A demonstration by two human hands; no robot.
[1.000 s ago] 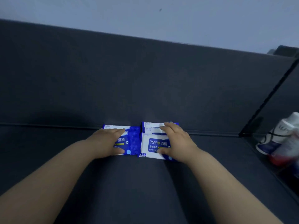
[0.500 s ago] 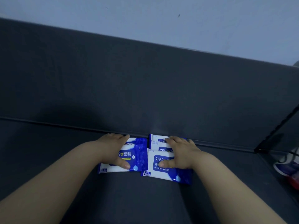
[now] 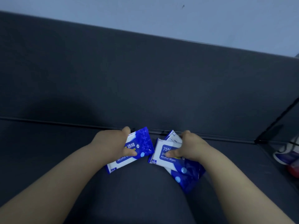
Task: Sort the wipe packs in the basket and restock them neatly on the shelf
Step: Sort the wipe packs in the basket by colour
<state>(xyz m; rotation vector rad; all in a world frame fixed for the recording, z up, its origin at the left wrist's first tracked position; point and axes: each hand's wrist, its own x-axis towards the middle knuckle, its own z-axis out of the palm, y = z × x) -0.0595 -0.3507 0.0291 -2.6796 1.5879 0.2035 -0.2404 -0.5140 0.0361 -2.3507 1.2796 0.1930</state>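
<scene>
1. The left hand (image 3: 111, 143) holds a single wipe pack (image 3: 143, 146). Its grip is closed round the pack, thumb on the printed face and fingers curled over the far edge.
2. That pack is white with a blue end and the words "Alcohol Wipes". It is tilted, with the blue end pointing far and right and the white end near and left.
3. The right hand (image 3: 192, 147) holds a stack of wipe packs (image 3: 186, 177). The grip clamps them together, thumb pressed on the top pack (image 3: 161, 156) and fingers wrapped over the far side.
4. The top pack reads "75%" and "Alcohol Wipes". A blue end of another pack sticks out beneath it at the near right, and a white corner shows at the far side. I cannot tell how many packs are in the stack.
5. The two handfuls lie side by side and just apart, a narrow gap between them, over the dark shelf (image 3: 145, 196) near its back panel (image 3: 145, 78).
6. Whether the packs rest on the shelf or are raised off it cannot be told.
7. Above the back panel runs a pale wall (image 3: 161, 18).
8. At the right a black frame rod (image 3: 278, 118) slants down to the shelf. Beyond it sit a white and blue object (image 3: 284, 157) and a red object (image 3: 293, 171) — both too blurred to identify.
</scene>
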